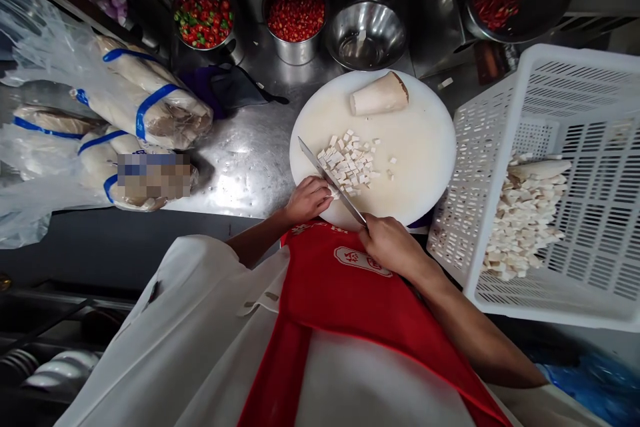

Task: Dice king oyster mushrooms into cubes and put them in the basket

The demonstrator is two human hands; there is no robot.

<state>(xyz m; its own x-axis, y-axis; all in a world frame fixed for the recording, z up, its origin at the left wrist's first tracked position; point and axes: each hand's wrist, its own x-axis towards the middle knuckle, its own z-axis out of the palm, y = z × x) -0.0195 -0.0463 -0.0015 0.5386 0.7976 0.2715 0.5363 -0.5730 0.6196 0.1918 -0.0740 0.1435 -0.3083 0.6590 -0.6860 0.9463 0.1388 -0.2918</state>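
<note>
My right hand (393,243) is closed around the handle of a kitchen knife (336,183), whose blade slants up and left across the white round cutting board (430,140). My left hand (310,198), fingers curled, presses on a small piece of king oyster mushroom (333,193) against the blade's near side; the fingers hide most of it. Beyond the blade lies a loose heap of diced mushroom (353,160), with a few cubes scattered to its right. At the board's far edge rests a thick mushroom chunk (380,93) with a brown end.
To the right stands a white perforated basket (480,193) holding cut mushroom (525,227). Bagged mushrooms with blue bands (155,107) lie at left. Behind the board are a metal bowl (367,33) and pots of chopped red chillies (295,13) and mixed chillies (204,17).
</note>
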